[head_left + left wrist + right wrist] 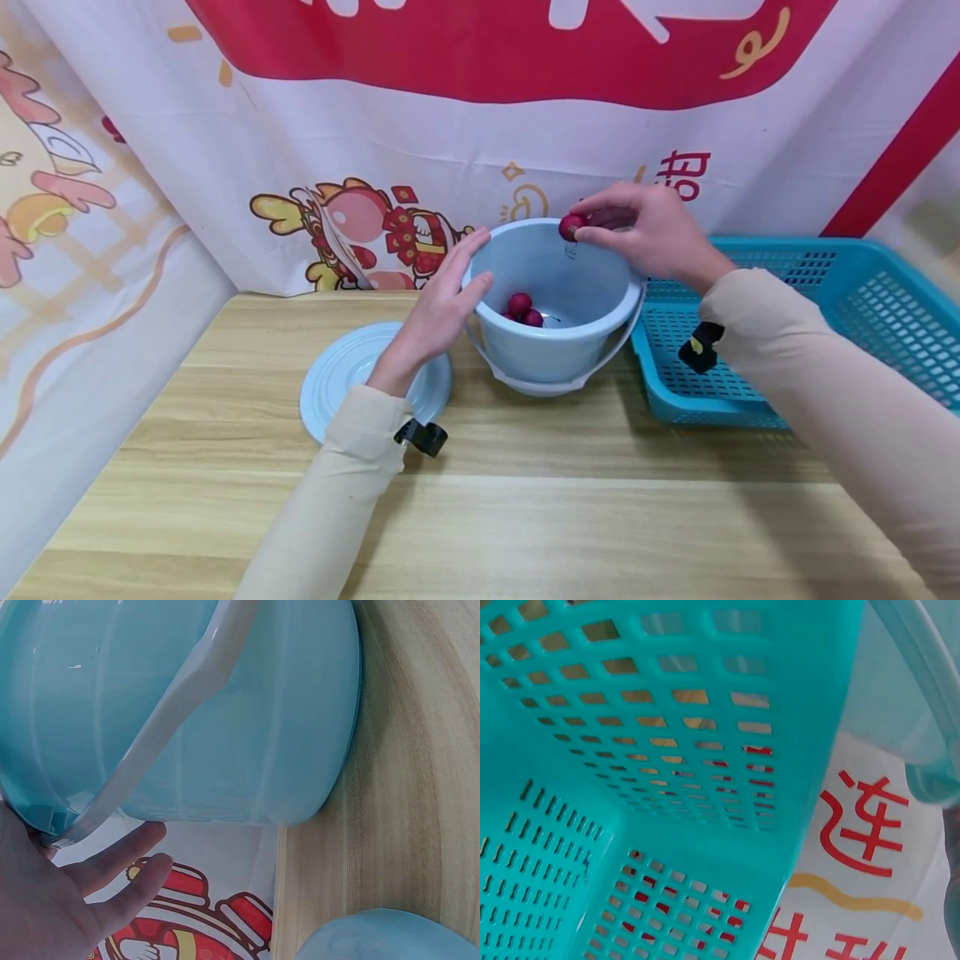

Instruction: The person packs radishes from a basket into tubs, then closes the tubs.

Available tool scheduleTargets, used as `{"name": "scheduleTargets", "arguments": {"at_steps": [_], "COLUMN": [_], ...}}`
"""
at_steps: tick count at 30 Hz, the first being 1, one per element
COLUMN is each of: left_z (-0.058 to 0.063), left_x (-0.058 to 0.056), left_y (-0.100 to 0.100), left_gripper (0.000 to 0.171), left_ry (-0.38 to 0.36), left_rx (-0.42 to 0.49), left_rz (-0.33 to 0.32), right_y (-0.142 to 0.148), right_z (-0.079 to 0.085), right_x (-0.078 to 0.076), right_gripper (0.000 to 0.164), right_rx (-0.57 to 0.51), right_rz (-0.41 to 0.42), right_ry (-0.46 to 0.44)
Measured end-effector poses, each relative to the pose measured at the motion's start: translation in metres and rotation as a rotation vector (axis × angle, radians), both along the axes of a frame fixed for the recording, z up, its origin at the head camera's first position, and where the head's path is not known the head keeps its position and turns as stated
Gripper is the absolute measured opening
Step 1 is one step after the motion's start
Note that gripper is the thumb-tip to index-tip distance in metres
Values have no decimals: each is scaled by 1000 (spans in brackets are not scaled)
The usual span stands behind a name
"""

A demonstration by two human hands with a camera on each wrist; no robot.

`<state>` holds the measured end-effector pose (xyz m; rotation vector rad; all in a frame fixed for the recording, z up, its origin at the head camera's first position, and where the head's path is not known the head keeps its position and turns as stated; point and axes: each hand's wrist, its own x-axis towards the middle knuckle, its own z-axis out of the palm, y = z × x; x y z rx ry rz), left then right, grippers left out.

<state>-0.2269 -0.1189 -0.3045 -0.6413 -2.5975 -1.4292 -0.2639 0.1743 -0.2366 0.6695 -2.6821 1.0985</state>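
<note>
In the head view, my right hand (645,233) pinches a dark red cherry (572,227) between thumb and fingertips at the far rim of a light blue bucket (551,354). Thin dark stems hang just below that cherry. Several more cherries (519,304) lie at the bottom of the bucket. My left hand (442,308) rests at the bucket's left rim, fingers extended. The left wrist view shows the left hand (60,892) beside one end of the pale bucket handle (161,712), which hangs down against the bucket's side. Only a sliver of the right hand (952,859) shows in the right wrist view.
A teal perforated basket (675,408) stands right of the bucket, partly under my right forearm. The round blue lid (322,392) lies on the wooden table (525,533) to the left, partly behind my left wrist. A printed white cloth (420,137) hangs behind.
</note>
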Motion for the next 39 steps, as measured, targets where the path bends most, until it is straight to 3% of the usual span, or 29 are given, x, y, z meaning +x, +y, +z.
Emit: {"name": "scheduleTargets", "arguments": {"at_steps": [17,39], "left_z": [0,0], "left_x": [0,0], "left_y": [4,2], "left_gripper": [62,63], "left_ry": [1,-13], "left_rx": [12,15], "left_rz": [-6,3], "right_y": [-13,-18], "right_z": [-19,-19], "right_x": [-6,-6], "right_gripper": [42,39], "right_rx": [110,180], "right_rz": [67,74], "right_ry": [130,103]}}
